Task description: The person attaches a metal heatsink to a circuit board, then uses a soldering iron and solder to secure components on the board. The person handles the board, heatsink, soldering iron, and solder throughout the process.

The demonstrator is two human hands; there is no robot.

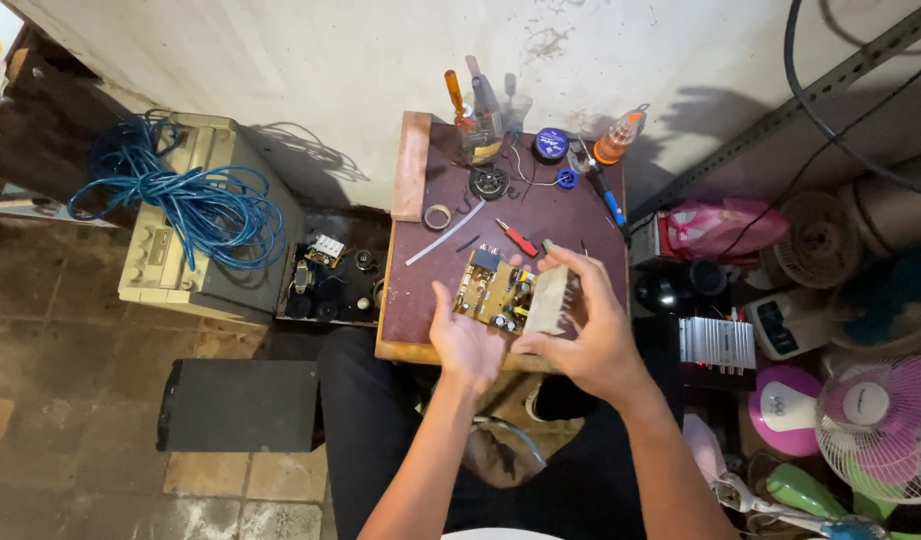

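Centre frame, above the bench's [420, 300] near edge: left hand [462, 345] cups the circuit board [492, 292], fingers curled under it. Right hand [588, 335] pinches the grey heatsink [548, 300] at the board's right edge. Bare bench lies left of the board.

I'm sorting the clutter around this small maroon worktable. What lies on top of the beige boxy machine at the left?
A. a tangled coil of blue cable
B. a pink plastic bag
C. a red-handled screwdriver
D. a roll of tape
A: the tangled coil of blue cable is heaped on the beige boxy machine, left of the maroon worktable where both hands hold a circuit board.
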